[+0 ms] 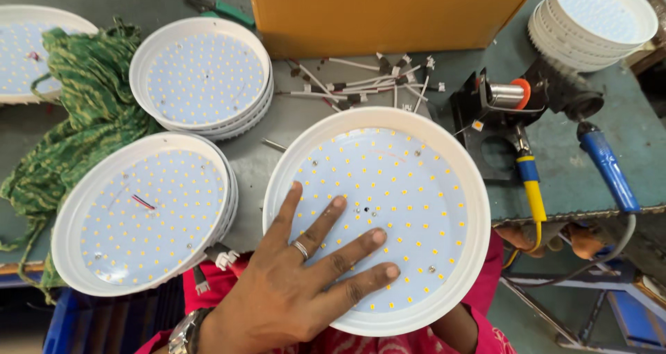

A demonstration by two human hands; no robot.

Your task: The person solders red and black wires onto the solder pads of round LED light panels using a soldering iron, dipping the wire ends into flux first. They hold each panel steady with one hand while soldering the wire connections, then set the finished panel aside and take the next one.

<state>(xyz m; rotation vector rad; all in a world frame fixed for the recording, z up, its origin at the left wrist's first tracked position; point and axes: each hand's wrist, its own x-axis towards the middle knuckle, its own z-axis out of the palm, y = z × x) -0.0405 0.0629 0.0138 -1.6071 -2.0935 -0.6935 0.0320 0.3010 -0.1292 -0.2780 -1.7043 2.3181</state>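
At lower centre, the left hand (298, 285) rests flat, fingers spread and unclenched, on the round white plastic LED panel (388, 201).

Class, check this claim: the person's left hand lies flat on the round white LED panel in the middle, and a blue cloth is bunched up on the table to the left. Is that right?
One detail is wrong. The head view shows the bunched cloth is green, not blue. The rest holds: the left hand lies flat, fingers spread, on the round white LED panel in the middle, and the cloth sits on the table to the left.
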